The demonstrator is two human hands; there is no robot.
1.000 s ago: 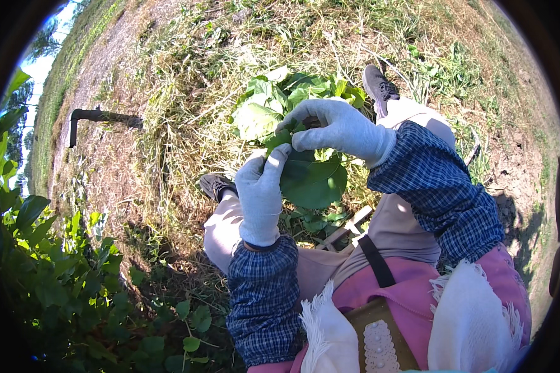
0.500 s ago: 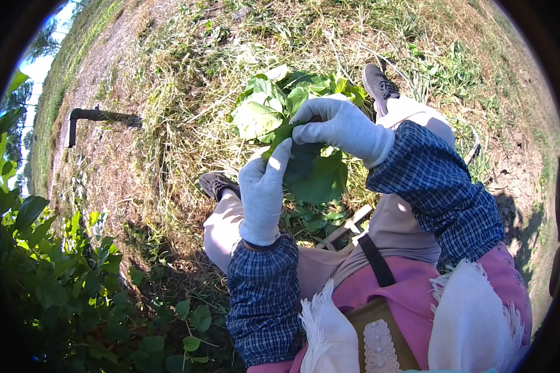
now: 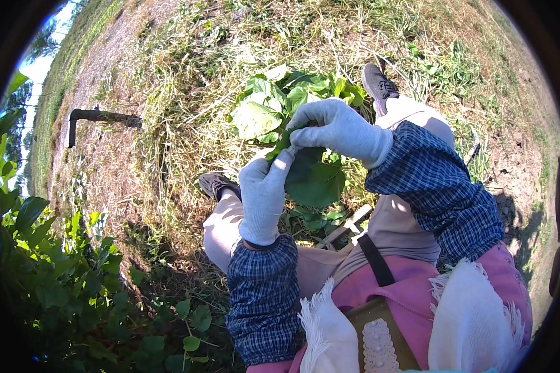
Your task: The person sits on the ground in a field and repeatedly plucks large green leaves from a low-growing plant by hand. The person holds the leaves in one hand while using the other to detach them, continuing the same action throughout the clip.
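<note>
In a white knit glove, my left hand (image 3: 262,193) pinches green leaves at their upper left edge, thumb raised toward the other hand. My right hand (image 3: 339,132), gloved the same way, comes in from the right with its fingers closed at the same spot. Between and below the hands hang the held green leaves (image 3: 317,180), broad and dark on the shaded side. The fingertips nearly meet, and what exactly lies between them is partly hidden. Just beyond the hands, a pile of broad green leaves (image 3: 258,115) rests on the ground.
Dry cut grass (image 3: 186,81) covers the ground. A black bent pipe (image 3: 99,116) sticks up at the left. Leafy bushes (image 3: 56,280) fill the lower left. My shoes (image 3: 379,87) flank the leaf pile, and a wooden piece (image 3: 348,229) shows between my legs.
My right fingertips have shifted slightly down and left, closer to my left thumb. The hanging leaves have moved a little; the leaf pile stays put.
</note>
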